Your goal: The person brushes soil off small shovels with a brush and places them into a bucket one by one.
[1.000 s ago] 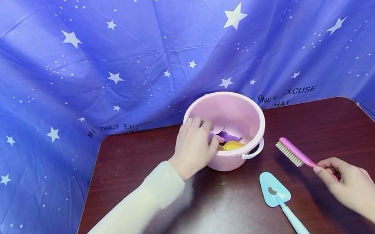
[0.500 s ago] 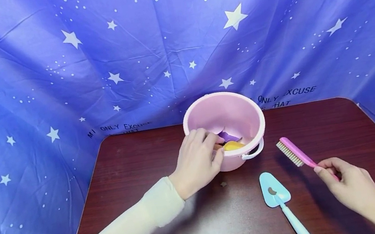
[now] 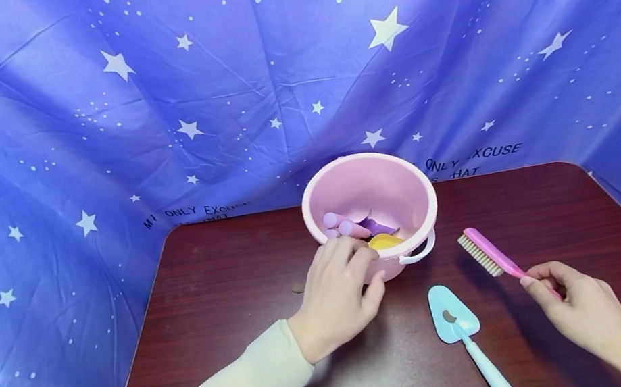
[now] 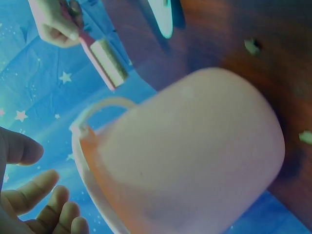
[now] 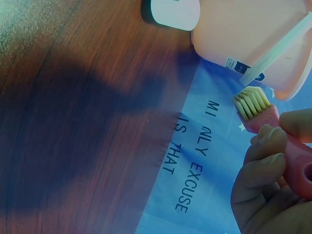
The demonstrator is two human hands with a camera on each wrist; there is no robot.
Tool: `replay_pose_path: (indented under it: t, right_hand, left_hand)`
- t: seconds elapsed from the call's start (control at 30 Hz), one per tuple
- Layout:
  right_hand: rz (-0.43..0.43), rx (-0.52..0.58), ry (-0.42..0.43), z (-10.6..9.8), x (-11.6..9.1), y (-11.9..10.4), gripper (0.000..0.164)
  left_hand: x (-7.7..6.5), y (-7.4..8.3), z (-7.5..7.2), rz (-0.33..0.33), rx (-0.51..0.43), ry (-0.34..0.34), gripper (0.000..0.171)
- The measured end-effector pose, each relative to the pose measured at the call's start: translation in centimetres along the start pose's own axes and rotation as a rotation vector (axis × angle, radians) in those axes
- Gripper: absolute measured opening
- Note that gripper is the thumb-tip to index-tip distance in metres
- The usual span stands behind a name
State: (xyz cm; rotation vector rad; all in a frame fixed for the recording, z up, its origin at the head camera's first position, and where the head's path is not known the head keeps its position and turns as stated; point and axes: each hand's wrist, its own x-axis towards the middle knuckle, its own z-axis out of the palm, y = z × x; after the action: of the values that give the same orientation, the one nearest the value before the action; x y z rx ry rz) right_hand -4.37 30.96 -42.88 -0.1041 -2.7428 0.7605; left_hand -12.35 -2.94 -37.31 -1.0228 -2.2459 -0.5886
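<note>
In the head view, my left hand (image 3: pixel 336 292) is in front of a pink bucket (image 3: pixel 366 177), its fingers near the rim. The left wrist view shows its fingers loosely spread and holding nothing. Inside the bucket lie things with rounded lavender handles (image 3: pixel 347 227), a pointed purple piece (image 3: pixel 380 226) and a yellow piece (image 3: pixel 385 240). My right hand (image 3: pixel 582 305) pinches the handle of a pink brush (image 3: pixel 492 248) with pale bristles, held above the table to the bucket's right. The right wrist view shows thumb and fingers round the brush handle (image 5: pixel 297 163).
A light blue toy shovel (image 3: pixel 453 310) lies on the dark wooden table (image 3: pixel 224 269), right of the bucket, with a brown crescent on its blade. Small flat bits (image 4: pixel 252 46) lie near the bucket. A blue star-printed cloth (image 3: pixel 233 62) hangs behind the table.
My left hand has drawn back from the bucket's inside toward the front, baring the lavender handles. The right hand with the brush has stayed in place.
</note>
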Motion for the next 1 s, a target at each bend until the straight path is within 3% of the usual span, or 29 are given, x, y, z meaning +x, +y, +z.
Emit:
replay_pose_path:
  t: [0.33,0.53,0.83,1.0]
  right_hand:
    - [0.003,0.0,-0.002,0.1,0.0,0.2,0.014]
    - [-0.001,0.004,0.003,0.2,0.0,0.2,0.013]
    - [-0.005,0.004,0.014,0.3,0.0,0.3,0.012]
    - [-0.008,0.006,0.017,0.3,-0.1,0.3,0.012]
  left_hand:
    - [-3.0,2.6,1.2,0.013,-0.041,-0.012,0.016]
    - [-5.1,4.2,3.0,-0.06,-0.14,-0.115,0.017]
    - [-7.7,6.0,5.3,-0.104,-0.135,-0.249,0.021]
    - [-8.4,6.4,6.0,-0.126,-0.138,-0.272,0.025]
